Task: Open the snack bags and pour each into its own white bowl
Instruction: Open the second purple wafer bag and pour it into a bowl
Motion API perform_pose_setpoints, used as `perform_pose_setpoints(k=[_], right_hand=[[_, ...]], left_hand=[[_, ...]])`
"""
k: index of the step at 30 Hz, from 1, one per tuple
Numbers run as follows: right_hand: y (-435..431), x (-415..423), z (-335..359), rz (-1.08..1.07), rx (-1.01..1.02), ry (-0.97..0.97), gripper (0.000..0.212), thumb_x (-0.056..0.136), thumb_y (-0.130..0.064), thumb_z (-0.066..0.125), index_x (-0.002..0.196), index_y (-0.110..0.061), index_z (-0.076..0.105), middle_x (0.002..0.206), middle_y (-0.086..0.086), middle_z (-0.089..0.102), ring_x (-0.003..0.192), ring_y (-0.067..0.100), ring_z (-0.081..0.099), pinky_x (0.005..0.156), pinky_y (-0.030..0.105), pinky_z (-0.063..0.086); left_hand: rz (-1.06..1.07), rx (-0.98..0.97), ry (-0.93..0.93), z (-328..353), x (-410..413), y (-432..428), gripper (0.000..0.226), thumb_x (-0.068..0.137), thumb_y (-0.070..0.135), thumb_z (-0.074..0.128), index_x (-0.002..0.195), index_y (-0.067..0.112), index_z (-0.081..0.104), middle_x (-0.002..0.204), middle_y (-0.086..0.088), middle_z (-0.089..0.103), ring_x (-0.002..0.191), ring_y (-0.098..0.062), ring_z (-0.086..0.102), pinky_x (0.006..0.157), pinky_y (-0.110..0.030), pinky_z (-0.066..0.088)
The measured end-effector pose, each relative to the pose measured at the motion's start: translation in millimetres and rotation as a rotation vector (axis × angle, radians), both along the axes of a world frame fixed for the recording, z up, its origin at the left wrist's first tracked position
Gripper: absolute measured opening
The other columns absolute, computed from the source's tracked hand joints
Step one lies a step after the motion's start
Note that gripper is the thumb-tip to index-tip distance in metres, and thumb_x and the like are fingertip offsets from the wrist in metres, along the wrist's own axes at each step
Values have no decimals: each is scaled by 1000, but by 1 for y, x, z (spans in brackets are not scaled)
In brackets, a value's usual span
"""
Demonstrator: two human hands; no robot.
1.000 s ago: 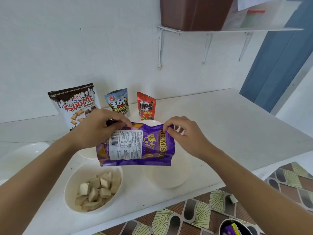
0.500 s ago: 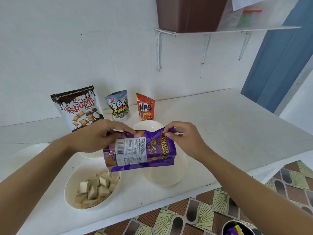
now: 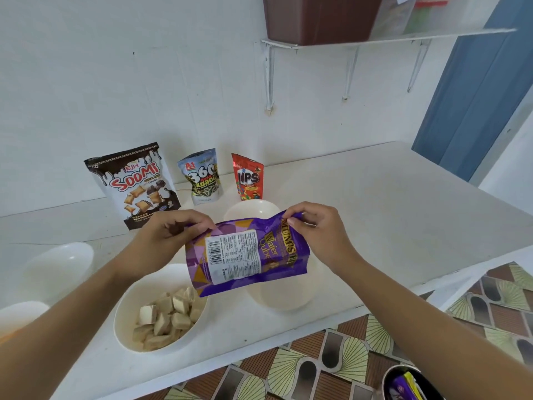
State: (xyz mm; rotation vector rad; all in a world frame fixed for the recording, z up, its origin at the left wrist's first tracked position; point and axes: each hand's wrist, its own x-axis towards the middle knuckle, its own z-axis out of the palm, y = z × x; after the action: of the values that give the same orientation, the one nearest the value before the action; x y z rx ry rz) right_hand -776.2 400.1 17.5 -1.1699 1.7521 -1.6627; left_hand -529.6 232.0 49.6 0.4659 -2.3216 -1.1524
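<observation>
Purple wafer bag (image 3: 248, 255) held over near edge of worktop (image 3: 375, 212), top corners pinched by left hand (image 3: 161, 241) and right hand (image 3: 320, 235). Tear likely best started at the seam, mouth kept over empty bowl (image 3: 282, 297).

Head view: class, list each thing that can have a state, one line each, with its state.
Purple wafer bag, held in the air by both hands.
Left hand, pinches the bag's top.
Right hand, pinches the bag's top.
Soomi bag, upright, looks sealed.
360 bag, upright.
Red bag, upright.
Front left bowl, holds wafer pieces.
Bowl under the bag, looks empty.
</observation>
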Motion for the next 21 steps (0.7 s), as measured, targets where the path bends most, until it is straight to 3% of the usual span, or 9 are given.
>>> perform_pose_setpoints(k=[4,7,11,16,21], right_hand=[[-1,2,0,-6,-1,-30,20,94,-9,66,85,-26,71,92,-8,72,91,7,71,66,24,60],[-3,3,1,-29,-25,-50,19,94,-6,65,85,-20,72,92,-5,73,88,9,72,66,28,61],[-3,0,1,-55,-22,-51,17,94,-6,65,86,-20,72,92,-7,72,88,7,71,65,25,60],[-2,-2,-2,-77,-28,-75,19,93,-6,66,85,-22,72,91,-10,72,86,3,70,63,21,58],[-2,-4,-4,-70,-7,-19,15,93,-9,66,86,-22,69,93,-8,71,91,11,69,68,27,61]], left_hand=[[-27,83,-12,-4,2,4,27,97,9,50,95,20,75,103,-1,75,100,-22,71,73,-33,62],[-63,149,-8,-1,6,4,30,99,7,47,101,16,76,114,-3,73,110,-25,69,81,-42,62],[-143,181,-95,-4,14,-2,26,96,21,65,121,16,71,133,-2,64,128,-27,57,87,-50,60],[-118,116,-165,-16,14,4,54,74,43,80,125,33,66,128,7,63,125,-24,58,93,-44,58],[-41,86,-94,-13,7,6,42,80,21,76,118,36,65,121,8,68,119,-22,63,90,-44,60]])
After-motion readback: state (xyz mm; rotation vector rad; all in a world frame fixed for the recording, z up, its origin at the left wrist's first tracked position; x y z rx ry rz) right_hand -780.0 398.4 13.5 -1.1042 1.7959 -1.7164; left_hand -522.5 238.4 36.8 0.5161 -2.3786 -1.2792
